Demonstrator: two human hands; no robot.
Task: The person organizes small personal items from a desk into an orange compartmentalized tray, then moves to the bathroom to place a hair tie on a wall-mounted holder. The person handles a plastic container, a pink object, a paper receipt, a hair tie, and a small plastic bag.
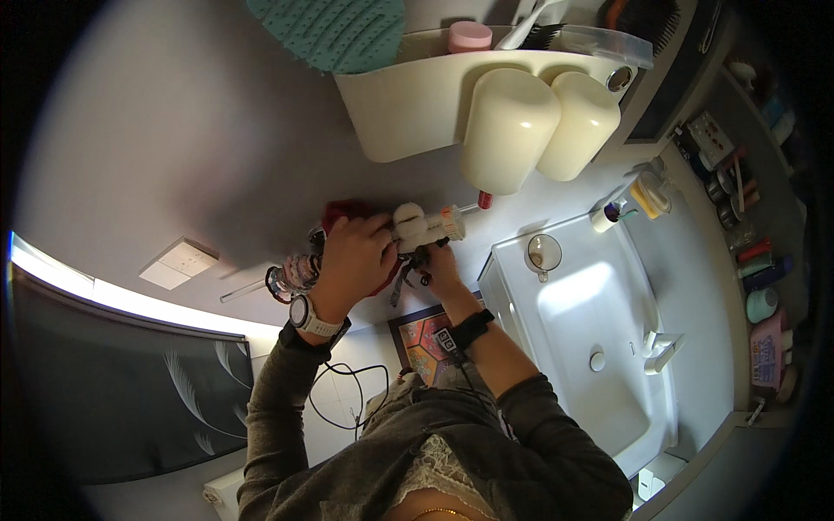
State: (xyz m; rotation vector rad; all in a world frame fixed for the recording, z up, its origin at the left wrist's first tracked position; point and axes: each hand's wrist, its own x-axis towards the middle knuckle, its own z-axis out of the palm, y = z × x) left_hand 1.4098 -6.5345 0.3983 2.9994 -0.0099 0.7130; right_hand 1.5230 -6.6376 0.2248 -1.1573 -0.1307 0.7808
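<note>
A clear rod [242,291] runs along the wall before me, strung with several hair ties [300,272], a white fluffy hair tie [410,220] and a pale band [451,223]. My left hand [357,255] reaches over the rod's middle, fingers bent against the hair ties there; its grip is hidden. Behind and below it shows red fabric [350,210]. My right hand [443,268] is just under the pale band, its fingers closed on a dark hair tie [406,268] with dangling ends. The fingertips are partly hidden.
Above the rod hangs a cream wall organizer [404,117] with two cream cups [511,130] and a teal brush [339,32]. At right is a white sink [567,365] with a faucet [661,350] and a clear mug [543,253]. A wall switch [179,262] is at left.
</note>
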